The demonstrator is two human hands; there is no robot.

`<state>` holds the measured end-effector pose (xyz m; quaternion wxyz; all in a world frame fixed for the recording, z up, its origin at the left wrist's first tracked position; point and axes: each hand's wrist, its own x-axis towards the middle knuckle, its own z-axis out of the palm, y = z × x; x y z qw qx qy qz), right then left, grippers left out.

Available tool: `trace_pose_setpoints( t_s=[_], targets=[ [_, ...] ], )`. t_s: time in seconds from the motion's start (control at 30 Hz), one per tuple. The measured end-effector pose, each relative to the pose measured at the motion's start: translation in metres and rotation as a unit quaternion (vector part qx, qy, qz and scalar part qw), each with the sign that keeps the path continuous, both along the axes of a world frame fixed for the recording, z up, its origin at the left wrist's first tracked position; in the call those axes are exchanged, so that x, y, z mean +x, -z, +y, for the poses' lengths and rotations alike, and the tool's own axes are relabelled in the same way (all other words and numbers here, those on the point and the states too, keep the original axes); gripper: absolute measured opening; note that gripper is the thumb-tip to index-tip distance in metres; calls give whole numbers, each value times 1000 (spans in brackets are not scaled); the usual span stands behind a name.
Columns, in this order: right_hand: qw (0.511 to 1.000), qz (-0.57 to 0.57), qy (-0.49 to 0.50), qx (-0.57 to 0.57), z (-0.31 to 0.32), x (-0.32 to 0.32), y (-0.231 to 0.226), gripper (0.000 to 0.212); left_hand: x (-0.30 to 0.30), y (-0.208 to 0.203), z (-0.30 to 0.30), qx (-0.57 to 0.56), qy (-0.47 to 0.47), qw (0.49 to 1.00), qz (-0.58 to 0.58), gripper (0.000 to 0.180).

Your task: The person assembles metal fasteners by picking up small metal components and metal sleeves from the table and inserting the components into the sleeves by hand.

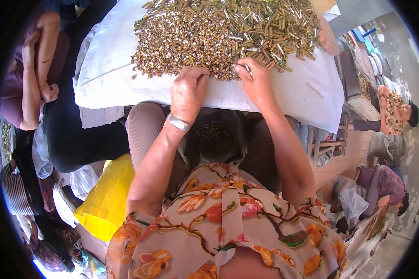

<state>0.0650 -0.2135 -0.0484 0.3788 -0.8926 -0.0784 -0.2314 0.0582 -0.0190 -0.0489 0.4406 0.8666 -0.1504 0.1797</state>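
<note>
A heap of small brass-coloured nut-like pieces [181,44] lies on the white-covered table [107,88] before me. Longer brass-coloured metal sleeves [279,23] form the right part of the heap. My left hand [189,95], a silvery bracelet [178,122] at its wrist, rests at the near edge of the heap. Its fingers are curled together, and what they hold is hidden. At the heap's near edge, my right hand [257,83] has thumb and forefinger closed on a small shiny metal piece [237,69].
Between my knees sits a dark container [212,144] with some metal pieces in it. A yellow sack [108,200] stands at my left. Another person's folded arms [35,69] are by the table's left side. More people sit at the far right, near a wooden bench [363,106].
</note>
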Motion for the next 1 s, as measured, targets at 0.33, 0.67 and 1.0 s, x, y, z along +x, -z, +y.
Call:
trace_pose_setpoints(
  t_s=[0.33,0.67,1.0],
  targets=[
    [974,127,-63,177,16,-91,-41,15,-46,-24,-8,-424,191,818,337,22],
    [939,209,-42,269,11,-104,-60,14,-50,-26,2,-424,232,773,412,26],
    [964,140,-39,224,22,-112,-59,12,-67,-42,-8,-479,214,756,392,19]
  ],
)
